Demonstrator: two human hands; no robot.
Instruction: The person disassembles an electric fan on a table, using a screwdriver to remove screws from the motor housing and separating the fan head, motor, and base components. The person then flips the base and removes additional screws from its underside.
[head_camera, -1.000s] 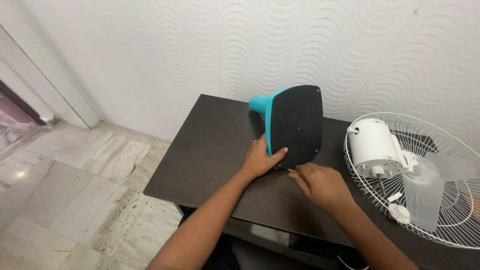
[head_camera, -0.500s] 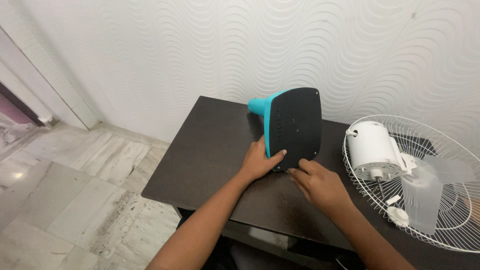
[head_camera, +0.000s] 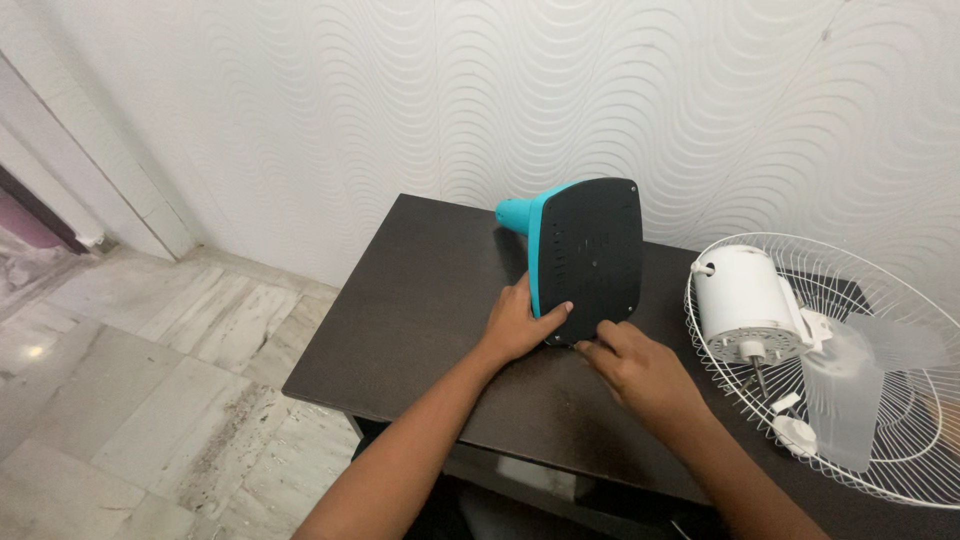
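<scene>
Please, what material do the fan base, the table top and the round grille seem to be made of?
The fan base, held at its edge by the left hand, looks like moulded plastic: matte black underside, smooth teal shell. The table seems dark wood or wood-look laminate, with faint grain and low sheen. The grille appears to be thin white-coated metal wire, though plastic cannot be excluded.

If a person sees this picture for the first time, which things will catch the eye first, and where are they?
The turquoise fan base stands tipped on its edge at the middle of the dark table, black underside toward the camera. The left hand grips its lower left edge, and the right hand touches its lower corner. At the right lies a white wire fan guard holding a white motor.
</scene>
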